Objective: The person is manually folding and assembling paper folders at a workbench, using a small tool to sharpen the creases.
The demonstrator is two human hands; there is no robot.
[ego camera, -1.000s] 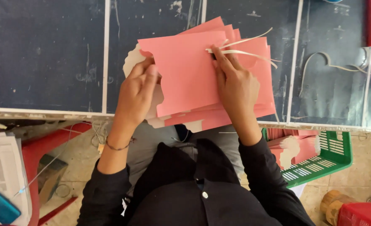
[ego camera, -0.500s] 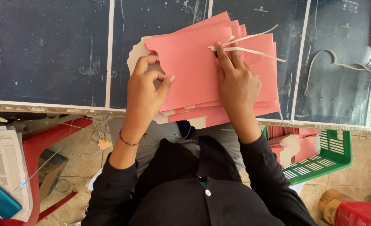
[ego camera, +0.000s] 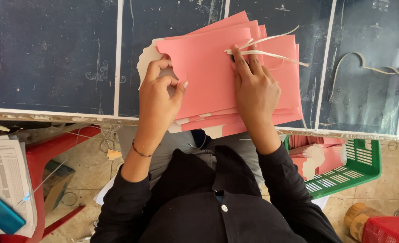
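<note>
- Below, a green basket [ego camera: 361,168] holds more pink cut sheets.
- Left hand [ego camera: 160,96] pinches the pink card stack [ego camera: 208,72]'s edge.
- Right hand [ego camera: 255,87] lies flat, pinning white strips [ego camera: 271,55].

The scene was evenly and brightly lit by soft daylight, with no harsh shadows. A pale sheen lay across the dark counter [ego camera: 51,58], strongest toward one o'clock and two o'clock, where the glossy tiles looked washed out and greyish. The pink card stack [ego camera: 208,76] was well exposed and sharp, throwing only a thin, faint shadow at its nine o'clock edge. The black garment at six o'clock lost most fold detail. The frame edges bowed slightly, and the floor [ego camera: 87,157] at seven o'clock appeared a little softer.
</note>
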